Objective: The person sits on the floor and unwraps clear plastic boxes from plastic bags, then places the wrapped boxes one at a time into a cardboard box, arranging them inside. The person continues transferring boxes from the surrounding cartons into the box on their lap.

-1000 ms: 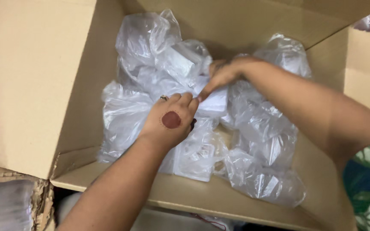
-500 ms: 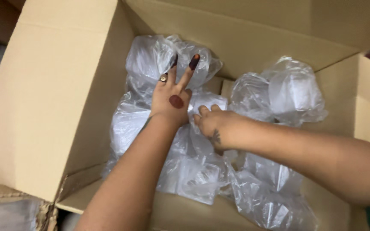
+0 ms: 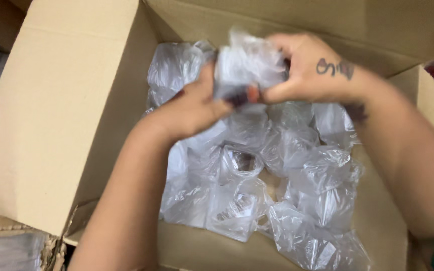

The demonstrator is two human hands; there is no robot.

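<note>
a: where is the held item relative to the cardboard box point(image 3: 66, 120)?

b: a clear plastic bag point(image 3: 247, 65) is raised above the box's far interior, over the other plastic bags point(image 3: 277, 200) filling it.

a: state of the fingers?

b: left hand point(image 3: 197, 108) curled shut on the bag's lower left; right hand point(image 3: 307, 68) closed on its right side. motion blur hides the bag's contents.

Soft even indoor light, motion blur on both hands point(image 3: 257, 90), mild glare on plastic bags point(image 3: 297, 200).

An open cardboard box point(image 3: 66, 125) holds many crumpled clear plastic bags point(image 3: 277, 190).
</note>
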